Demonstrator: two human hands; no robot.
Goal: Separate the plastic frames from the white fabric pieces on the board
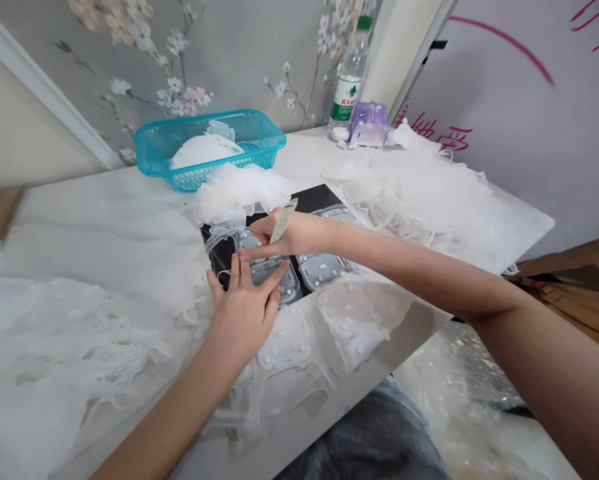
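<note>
tool (pixel 283 221) end hidden in right hand (pixel 285 239), bottle (pixel 348 80) label unreadable

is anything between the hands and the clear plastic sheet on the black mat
Nothing visible. The left hand lies flat on the clear plastic sheet, and the right hand, gripping a pale tool, touches it just beyond. The white pile sits at the far edge of the black mat.

Left arm (pixel 179 420) and right arm (pixel 429 283) bare — faded blue-grey denim trousers (pixel 379 433).
</note>
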